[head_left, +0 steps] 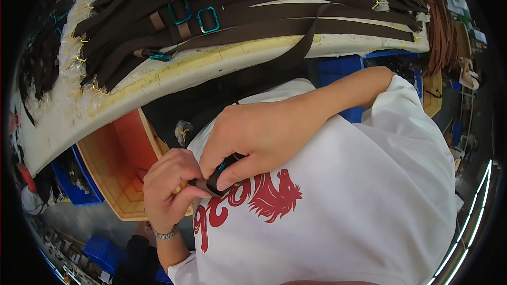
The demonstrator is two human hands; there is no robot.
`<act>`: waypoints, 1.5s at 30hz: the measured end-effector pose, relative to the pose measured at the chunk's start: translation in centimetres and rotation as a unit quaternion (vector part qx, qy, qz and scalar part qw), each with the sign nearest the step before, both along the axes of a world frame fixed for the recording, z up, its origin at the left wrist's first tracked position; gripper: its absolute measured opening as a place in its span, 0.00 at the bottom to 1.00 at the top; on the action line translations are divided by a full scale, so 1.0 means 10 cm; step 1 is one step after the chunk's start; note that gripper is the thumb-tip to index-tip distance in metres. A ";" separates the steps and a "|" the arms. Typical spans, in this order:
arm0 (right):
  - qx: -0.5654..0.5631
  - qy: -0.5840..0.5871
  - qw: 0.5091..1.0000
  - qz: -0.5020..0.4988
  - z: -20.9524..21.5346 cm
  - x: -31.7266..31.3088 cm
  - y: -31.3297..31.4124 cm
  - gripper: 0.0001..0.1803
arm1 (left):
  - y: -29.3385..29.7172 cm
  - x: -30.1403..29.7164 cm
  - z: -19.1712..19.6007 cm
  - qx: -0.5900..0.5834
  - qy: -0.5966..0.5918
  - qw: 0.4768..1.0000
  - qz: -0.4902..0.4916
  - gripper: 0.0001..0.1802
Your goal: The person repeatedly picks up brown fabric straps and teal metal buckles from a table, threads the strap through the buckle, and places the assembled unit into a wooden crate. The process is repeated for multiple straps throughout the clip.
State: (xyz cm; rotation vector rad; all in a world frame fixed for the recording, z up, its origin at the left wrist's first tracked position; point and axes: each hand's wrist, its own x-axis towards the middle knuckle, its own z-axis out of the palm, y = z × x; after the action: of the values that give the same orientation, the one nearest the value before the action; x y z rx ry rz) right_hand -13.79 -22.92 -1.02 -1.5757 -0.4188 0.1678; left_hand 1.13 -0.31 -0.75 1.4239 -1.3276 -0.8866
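In front of my white shirt, both hands are closed on the end of a dark brown strap (215, 184). My left hand (171, 179), with a metal watch on its wrist, pinches a flat end between thumb and fingers. My right hand (248, 140) grips a folded part right beside it, thumb on top. A bit of blue-green metal (226, 164) shows between the right thumb and fingers, mostly hidden. A plastic-wrapped piece with a gold tie (183, 132) hangs just above my left hand. One dark strap (298, 50) droops over the table edge toward my hands.
Many brown straps with blue-green rectangular buckles (208, 20) lie across the padded, pale table (153, 79). An orange-lined yellow crate (113, 179) stands below its edge at left. Blue bins (338, 71) sit under the table. Brown straps (441, 31) hang off the far right end.
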 end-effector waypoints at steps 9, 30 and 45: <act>0.025 0.247 0.969 0.009 0.64 -0.35 -1.29 0.20 | 0.25 0.85 0.30 -0.027 0.065 0.982 0.177 0.25; -0.683 -0.066 0.359 -0.633 0.25 -2.62 -4.65 0.07 | -1.91 2.20 0.04 -0.079 -0.633 0.752 0.166 0.08; -0.622 0.083 0.614 -0.479 -0.82 2.49 -5.35 0.30 | -1.82 0.79 0.32 -0.074 -0.504 0.840 0.187 0.05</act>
State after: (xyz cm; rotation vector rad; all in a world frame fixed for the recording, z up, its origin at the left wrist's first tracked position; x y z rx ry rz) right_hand 11.15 -76.40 -9.20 -2.8902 1.0003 -0.3273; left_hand 9.01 -18.50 2.47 2.0226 -1.6890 0.3246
